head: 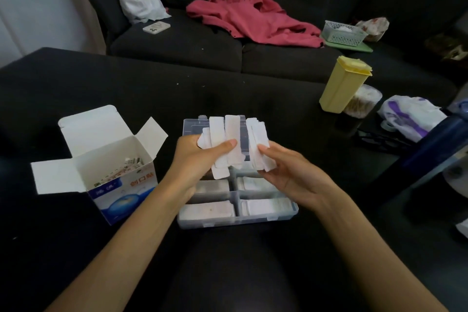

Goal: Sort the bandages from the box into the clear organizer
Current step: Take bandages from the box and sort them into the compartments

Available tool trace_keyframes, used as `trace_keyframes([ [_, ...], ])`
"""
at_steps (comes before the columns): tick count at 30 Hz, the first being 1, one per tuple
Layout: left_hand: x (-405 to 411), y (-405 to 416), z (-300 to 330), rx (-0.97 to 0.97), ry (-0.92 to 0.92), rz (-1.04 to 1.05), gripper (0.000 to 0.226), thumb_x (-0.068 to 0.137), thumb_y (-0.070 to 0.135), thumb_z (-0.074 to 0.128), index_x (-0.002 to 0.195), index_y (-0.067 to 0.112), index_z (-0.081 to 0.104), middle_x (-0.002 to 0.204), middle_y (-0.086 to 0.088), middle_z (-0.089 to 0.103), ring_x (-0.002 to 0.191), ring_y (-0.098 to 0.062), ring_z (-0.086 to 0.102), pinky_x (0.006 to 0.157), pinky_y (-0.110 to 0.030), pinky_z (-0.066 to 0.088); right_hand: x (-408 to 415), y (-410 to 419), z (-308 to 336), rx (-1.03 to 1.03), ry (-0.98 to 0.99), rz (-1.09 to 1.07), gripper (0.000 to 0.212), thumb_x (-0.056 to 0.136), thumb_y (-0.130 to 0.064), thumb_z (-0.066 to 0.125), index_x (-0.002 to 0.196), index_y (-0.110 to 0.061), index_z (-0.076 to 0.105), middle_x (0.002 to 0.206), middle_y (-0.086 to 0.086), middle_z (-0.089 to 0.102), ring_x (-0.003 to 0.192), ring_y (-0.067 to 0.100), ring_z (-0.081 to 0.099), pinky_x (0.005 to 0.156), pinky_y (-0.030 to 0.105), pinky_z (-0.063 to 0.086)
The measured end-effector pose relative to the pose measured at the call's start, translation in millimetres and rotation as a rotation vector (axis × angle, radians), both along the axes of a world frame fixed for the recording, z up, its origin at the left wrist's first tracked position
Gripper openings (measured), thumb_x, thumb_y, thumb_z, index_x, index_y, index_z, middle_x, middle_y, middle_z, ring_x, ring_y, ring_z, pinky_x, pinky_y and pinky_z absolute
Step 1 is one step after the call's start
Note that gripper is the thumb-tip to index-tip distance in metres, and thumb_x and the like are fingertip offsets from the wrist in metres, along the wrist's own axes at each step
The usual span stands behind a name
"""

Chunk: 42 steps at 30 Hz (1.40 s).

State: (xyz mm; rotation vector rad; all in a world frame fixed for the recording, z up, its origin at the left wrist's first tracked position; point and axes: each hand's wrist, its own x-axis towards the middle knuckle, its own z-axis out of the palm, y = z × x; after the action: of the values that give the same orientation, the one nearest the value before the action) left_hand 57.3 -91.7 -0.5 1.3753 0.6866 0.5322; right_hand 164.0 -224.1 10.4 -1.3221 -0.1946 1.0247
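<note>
Clear organizer [293, 208] on dark worktop [76, 78]: near compartments hold white bandages. Left hand [195, 159] and right hand [291, 170] each pinch fanned bandages [231, 139] above it. Open box [111, 175], red Chinese characters, contents blurry, perhaps bandages.

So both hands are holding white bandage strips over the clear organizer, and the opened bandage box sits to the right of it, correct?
Not quite: the head view shows the opened box to the left of the clear organizer, not the right. The rest holds: the left hand and right hand each hold white bandage strips over it.
</note>
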Motion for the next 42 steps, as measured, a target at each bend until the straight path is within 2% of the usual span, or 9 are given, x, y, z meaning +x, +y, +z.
trace_keyframes([
  [6,-1,5,2,0.033,0.052,0.033,0.030,0.080,0.020,0.073,0.108,0.019,0.064,0.098,0.005,0.066,0.087,-0.010,0.065,0.070,-0.025,0.054,22,-40,16,-0.419,-0.932,0.489,0.018,0.091,-0.019,0.054,0.107,-0.024,0.063,0.105,-0.009,0.062,0.095,0.001,0.059,0.078,0.018,0.050],
  [12,1,4,-1,0.049,0.083,0.005,0.028,0.080,0.021,0.073,0.106,0.021,0.063,0.092,0.008,0.066,0.082,-0.006,0.065,0.061,-0.021,0.052,15,-45,-3,-0.618,-1.134,0.724,0.027,0.096,-0.029,0.047,0.121,-0.026,0.057,0.123,-0.012,0.052,0.112,0.003,0.044,0.101,0.030,0.037],
  [20,2,2,-2,0.067,0.099,-0.024,0.021,0.080,0.023,0.072,0.095,0.027,0.058,0.081,0.015,0.061,0.071,0.000,0.060,0.044,-0.011,0.045,5,-41,-6,-0.632,-1.273,0.798,0.025,0.097,-0.024,0.047,0.117,-0.031,0.058,0.120,-0.016,0.055,0.109,-0.002,0.045,0.104,0.028,0.031],
  [24,2,2,-2,0.047,0.093,-0.041,0.019,0.080,0.023,0.072,0.092,0.028,0.058,0.083,0.014,0.062,0.075,-0.002,0.061,0.054,-0.016,0.047,7,-38,-10,-0.548,-1.339,0.655,0.008,0.085,-0.026,0.066,0.091,-0.031,0.067,0.095,-0.016,0.066,0.086,-0.004,0.060,0.084,0.023,0.051],
  [28,1,1,-2,-0.133,0.069,-0.074,0.016,0.077,0.022,0.074,0.086,0.028,0.062,0.082,0.009,0.070,0.079,-0.007,0.066,0.061,-0.023,0.051,8,-39,-13,-0.638,-1.536,0.664,0.011,0.081,-0.042,0.066,0.090,-0.037,0.068,0.088,-0.023,0.054,0.082,-0.002,0.048,0.079,0.017,0.034],
  [31,0,-3,-2,-0.254,0.046,-0.133,0.017,0.074,0.021,0.076,0.089,0.024,0.066,0.080,0.005,0.074,0.081,-0.011,0.069,0.066,-0.026,0.054,3,-31,-7,-0.442,-1.333,0.305,0.018,0.083,-0.043,0.061,0.097,-0.033,0.066,0.081,-0.015,0.060,0.070,0.000,0.056,0.063,0.015,0.042],
  [34,1,-11,-5,-0.269,0.061,-0.193,0.026,0.074,0.023,0.076,0.098,0.022,0.067,0.090,0.001,0.074,0.088,-0.015,0.070,0.072,-0.029,0.056,-5,-16,4,-0.247,-0.804,-0.061,0.027,0.085,-0.044,0.058,0.103,-0.025,0.065,0.081,-0.008,0.065,0.064,0.004,0.062,0.055,0.014,0.049],
  [38,6,-19,-8,-0.070,0.155,-0.240,0.022,0.073,0.029,0.077,0.090,0.025,0.065,0.087,0.003,0.073,0.084,-0.012,0.069,0.074,-0.029,0.056,-11,-5,-2,-0.253,-0.523,-0.011,0.021,0.084,-0.038,0.063,0.091,-0.020,0.070,0.081,-0.004,0.065,0.074,0.010,0.060,0.063,0.021,0.046],
  [42,3,-20,-6,0.118,0.180,-0.239,0.018,0.069,0.029,0.080,0.078,0.025,0.066,0.074,0.007,0.071,0.068,-0.007,0.069,0.059,-0.022,0.056,-11,0,-10,-0.203,-0.538,-0.025,0.015,0.082,-0.030,0.068,0.084,-0.016,0.072,0.072,-0.005,0.067,0.075,0.012,0.062,0.064,0.021,0.048],
])
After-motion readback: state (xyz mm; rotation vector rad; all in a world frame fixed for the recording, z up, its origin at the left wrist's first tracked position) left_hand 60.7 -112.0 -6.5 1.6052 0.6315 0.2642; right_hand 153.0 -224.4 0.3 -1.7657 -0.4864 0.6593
